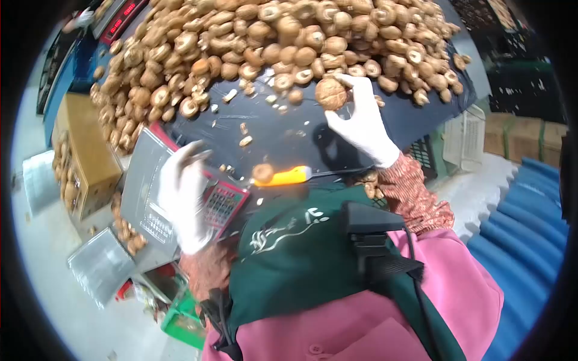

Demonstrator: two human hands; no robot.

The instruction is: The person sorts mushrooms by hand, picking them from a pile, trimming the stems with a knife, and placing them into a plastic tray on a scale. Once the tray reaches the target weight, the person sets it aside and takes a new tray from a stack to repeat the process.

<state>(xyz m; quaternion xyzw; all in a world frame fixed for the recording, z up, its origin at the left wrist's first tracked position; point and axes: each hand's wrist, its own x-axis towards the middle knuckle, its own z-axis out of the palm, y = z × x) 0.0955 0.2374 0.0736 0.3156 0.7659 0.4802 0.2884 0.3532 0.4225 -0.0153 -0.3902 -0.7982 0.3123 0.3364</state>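
Both hands are white-gloved. The right hand (364,123) is raised forward and well away from the body, its wrist bent slightly back. The right forearm (415,198), in a red patterned sleeve, slants up from the elbow towards it. Its thumb and fingertips (349,81) curl around a single mushroom (331,93) and pinch it at the top of the reach. The left hand (183,195) sits lower and closer to the torso, with the back of the glove facing the camera and the fingers stretched forward, loosely together. It is blurred, so it is unclear whether its fingertips grip anything. The left forearm (201,268), in the same patterned sleeve, runs back towards the chest. The two hands are well apart.
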